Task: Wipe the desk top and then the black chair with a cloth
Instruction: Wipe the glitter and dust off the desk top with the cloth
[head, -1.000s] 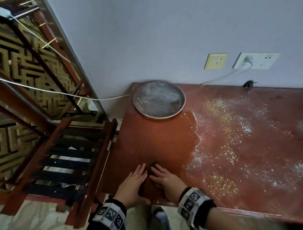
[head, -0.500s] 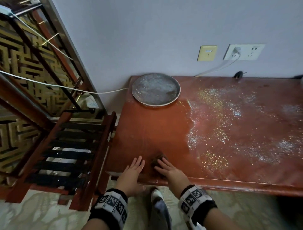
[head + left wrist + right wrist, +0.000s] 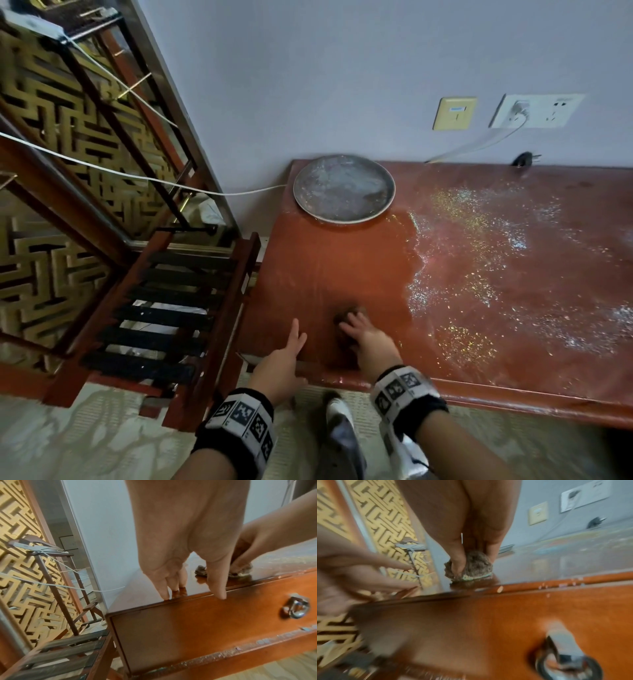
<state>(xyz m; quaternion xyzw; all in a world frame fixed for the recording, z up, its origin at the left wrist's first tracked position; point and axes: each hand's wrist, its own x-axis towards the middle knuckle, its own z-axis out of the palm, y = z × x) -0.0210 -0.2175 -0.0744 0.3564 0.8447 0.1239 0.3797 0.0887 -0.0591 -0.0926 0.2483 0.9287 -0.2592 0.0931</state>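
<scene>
While the right hand presses curled fingers onto the bunched cloth near the desk top front edge, the left hand rests straight-fingered beside it; glittery residue rightward remains unwiped, chair apparently untouched.

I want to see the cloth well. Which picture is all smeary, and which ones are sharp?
Right wrist view: smeary with motion blur, though the cloth under the right hand still shows. Left wrist view: sharp, the left hand crisp. Head view: fairly sharp, edges bent by the wide lens.
</scene>
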